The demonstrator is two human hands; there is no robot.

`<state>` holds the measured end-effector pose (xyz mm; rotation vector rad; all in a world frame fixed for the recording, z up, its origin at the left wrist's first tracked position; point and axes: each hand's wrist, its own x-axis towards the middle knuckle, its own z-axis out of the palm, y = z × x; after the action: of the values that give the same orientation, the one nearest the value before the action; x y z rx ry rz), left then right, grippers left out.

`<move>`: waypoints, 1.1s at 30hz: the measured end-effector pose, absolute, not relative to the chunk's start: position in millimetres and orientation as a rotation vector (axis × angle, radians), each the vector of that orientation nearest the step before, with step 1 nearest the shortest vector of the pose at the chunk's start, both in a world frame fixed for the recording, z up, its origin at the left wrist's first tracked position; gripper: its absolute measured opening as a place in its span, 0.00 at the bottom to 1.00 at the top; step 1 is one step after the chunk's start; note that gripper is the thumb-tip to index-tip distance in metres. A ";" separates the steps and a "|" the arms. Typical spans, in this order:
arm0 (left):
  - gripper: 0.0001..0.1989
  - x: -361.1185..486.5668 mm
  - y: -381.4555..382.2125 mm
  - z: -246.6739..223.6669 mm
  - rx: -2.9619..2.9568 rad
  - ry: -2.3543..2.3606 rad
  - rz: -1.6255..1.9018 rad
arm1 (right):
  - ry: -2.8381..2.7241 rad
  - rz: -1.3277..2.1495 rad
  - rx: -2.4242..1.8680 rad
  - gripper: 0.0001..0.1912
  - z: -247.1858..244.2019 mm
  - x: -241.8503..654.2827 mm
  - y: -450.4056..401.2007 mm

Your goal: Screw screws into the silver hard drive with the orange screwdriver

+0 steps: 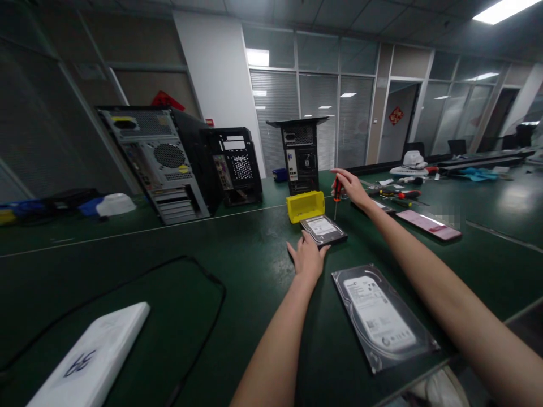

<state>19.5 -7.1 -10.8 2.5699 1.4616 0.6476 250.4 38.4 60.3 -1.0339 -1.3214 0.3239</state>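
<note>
A small hard drive [321,227] lies label up on the green table, against a yellow plastic bin [306,207]. My left hand [309,259] rests at its near edge, fingers spread and touching the corner. In my right hand [348,185] is a red and black screwdriver [337,191], held nearly upright by its handle. Its thin shaft points down to the drive's far right edge; whether the tip sits in a screw is too small to tell. Closer to me, between my forearms, lies a larger-looking hard drive [379,319] with a white label.
Computer cases [165,164] stand at the back left, with another tower [300,158] behind the bin. A pink-screened phone [428,224] and hand tools [407,194] lie to the right. At the left are a black cable [186,258] and a white block marked with digits [91,356].
</note>
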 end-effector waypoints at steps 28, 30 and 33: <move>0.35 18.2 -7.2 -11.4 2.603 1.472 0.645 | -1.381 -0.117 -1.231 0.16 58.1 254.7 47.1; 0.35 18.2 -7.4 -11.6 2.605 1.463 0.642 | -1.394 -0.136 -1.227 0.13 56.8 254.9 48.4; 0.35 18.7 -7.2 -11.9 2.602 1.460 0.643 | -1.409 -0.121 -1.227 0.14 57.1 254.7 46.7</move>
<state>18.7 -7.2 -11.9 2.6024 1.4598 0.6433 254.7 46.7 57.1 -1.2275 -1.4094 -0.1215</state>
